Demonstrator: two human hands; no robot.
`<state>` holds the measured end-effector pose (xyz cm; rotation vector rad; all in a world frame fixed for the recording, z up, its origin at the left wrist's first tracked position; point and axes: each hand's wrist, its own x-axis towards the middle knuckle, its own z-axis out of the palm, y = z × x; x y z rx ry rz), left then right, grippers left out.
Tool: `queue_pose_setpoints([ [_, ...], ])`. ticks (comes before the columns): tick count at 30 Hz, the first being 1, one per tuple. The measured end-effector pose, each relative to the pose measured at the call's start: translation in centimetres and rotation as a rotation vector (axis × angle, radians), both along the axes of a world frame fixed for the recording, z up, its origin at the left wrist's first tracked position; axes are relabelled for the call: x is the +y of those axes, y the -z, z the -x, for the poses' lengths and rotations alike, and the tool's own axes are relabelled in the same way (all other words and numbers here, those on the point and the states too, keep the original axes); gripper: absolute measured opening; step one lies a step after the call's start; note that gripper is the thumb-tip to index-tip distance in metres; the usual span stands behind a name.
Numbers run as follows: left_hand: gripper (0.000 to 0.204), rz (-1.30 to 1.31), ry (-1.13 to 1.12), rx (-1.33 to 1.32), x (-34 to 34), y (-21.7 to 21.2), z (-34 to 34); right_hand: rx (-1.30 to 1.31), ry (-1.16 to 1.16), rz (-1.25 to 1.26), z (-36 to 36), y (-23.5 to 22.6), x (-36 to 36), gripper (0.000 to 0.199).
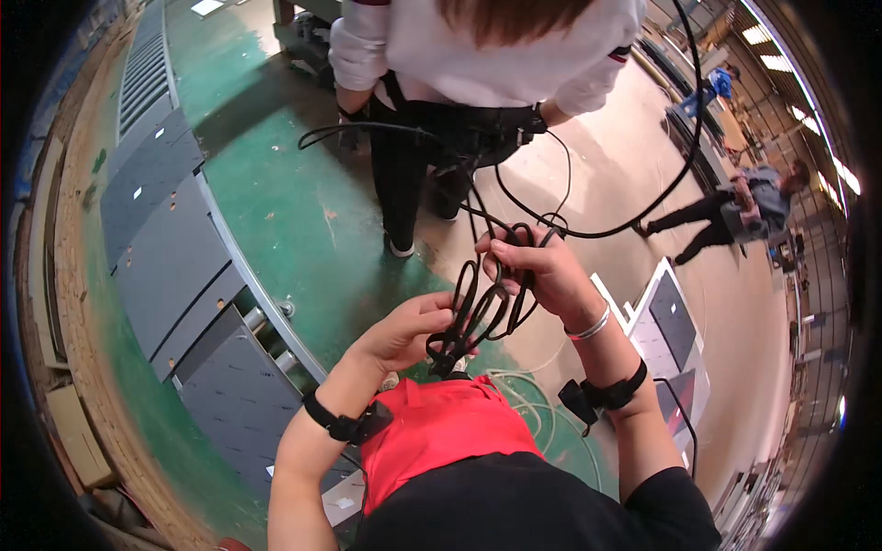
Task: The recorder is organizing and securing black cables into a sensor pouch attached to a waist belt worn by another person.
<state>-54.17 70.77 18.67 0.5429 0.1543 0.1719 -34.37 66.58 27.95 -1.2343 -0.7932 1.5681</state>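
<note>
Both of my hands are raised in front of my red apron, holding a looped bundle of black cable (497,303). My left hand (413,328) curls round the lower left loops, its fingertips partly hidden behind them. On the right, my right hand (530,264) pinches the upper part of the bundle between thumb and fingers. From there the cable runs up toward the waist of a person (496,64) in a white top who stands facing me. A thicker stretch arcs off to the right and up past that person's shoulder. Black bands with small devices sit on both my forearms.
Grey panels (170,248) lie on a roller conveyor along the left. A pale hose (542,404) is coiled on the floor by my feet. White-framed panels (671,321) stand at right. Two other people (758,207) are farther off on the right.
</note>
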Motion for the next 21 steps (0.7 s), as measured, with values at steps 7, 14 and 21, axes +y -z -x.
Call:
queue_pose_setpoints([
  [7,0.031,0.056,0.151,-0.052,-1.2,-1.1,-3.5,-0.116,0.056,0.035,-1.4,-0.3,-2.3,0.025],
  [14,0.021,0.187,-0.088,0.013,-2.5,-1.9,-3.7,-0.137,0.3,-0.001,-4.1,0.0,-5.0,0.024],
  [21,0.014,0.081,-0.169,0.087,-3.4,-2.5,-4.0,-0.303,0.181,0.099,-2.0,0.0,-7.7,0.029],
])
